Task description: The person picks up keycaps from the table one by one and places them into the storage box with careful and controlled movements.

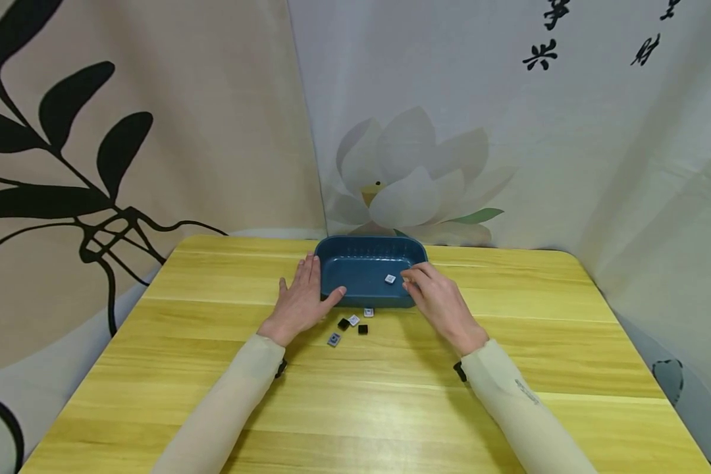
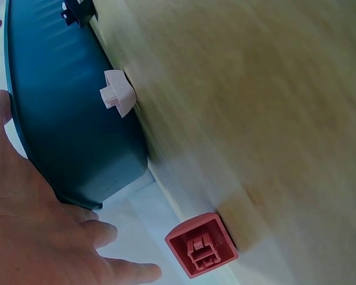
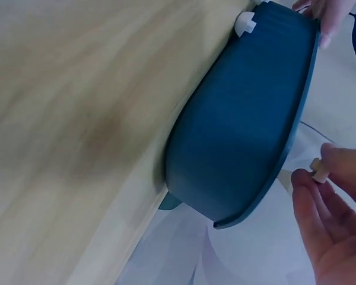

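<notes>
A dark blue rectangular tray [image 1: 355,302] stands near the table's far edge. My left hand [image 1: 299,299] rests at its left end, fingers straight along the rim and thumb over the front left part. Between thumb and fingertips, my right hand [image 1: 441,303] pinches a small pale keycap [image 3: 320,171] beside the tray's right rim. One white keycap [image 1: 390,279] lies inside. In front of the tray lie several more, among them a black keycap [image 1: 363,329] and a grey keycap [image 1: 334,340]. The left wrist view shows a reddish keycap [image 2: 202,245] with its hollow underside facing the camera.
The tray and keycaps are on a yellow wood-grain table [image 1: 391,408]. Behind it hangs a pale curtain [image 1: 225,131] printed with dark leaves, a lotus and black characters, right at the table's far edge.
</notes>
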### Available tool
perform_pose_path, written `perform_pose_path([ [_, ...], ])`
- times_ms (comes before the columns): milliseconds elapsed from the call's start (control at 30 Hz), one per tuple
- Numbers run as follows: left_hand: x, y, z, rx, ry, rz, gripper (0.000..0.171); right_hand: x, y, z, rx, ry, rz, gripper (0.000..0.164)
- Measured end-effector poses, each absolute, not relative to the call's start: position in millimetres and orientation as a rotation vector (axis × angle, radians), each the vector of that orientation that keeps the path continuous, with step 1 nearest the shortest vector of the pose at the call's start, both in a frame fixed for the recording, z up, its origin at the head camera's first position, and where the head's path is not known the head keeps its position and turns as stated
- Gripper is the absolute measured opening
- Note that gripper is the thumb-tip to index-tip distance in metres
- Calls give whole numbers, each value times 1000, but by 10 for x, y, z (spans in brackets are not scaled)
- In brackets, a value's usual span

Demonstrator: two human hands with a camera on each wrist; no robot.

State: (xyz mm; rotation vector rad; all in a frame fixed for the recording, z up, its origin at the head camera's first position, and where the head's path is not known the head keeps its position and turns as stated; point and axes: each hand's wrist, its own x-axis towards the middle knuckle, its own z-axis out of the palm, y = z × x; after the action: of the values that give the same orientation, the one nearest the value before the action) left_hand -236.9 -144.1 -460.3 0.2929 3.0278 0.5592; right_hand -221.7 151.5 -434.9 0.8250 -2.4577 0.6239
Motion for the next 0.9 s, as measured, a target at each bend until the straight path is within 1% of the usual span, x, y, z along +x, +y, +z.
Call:
perform_pose_path([
  [333,-2359,-1433,-4598,289,3028,564,105,-2397,1406,-4371,733,-2567,594,18],
  [467,-2359,-1434,-4595,288,3020,574,104,-2457,1376,-4376,722,-2627,554,17],
  [700,-2351,-1441,-4582,288,3013,580,106,-2542,1350,-4384,708,-2730,489,20],
  [900,-2356,-1432,-4582,293,3009,578,105,-2602,1329,-4398,700,-2809,472,18],
])
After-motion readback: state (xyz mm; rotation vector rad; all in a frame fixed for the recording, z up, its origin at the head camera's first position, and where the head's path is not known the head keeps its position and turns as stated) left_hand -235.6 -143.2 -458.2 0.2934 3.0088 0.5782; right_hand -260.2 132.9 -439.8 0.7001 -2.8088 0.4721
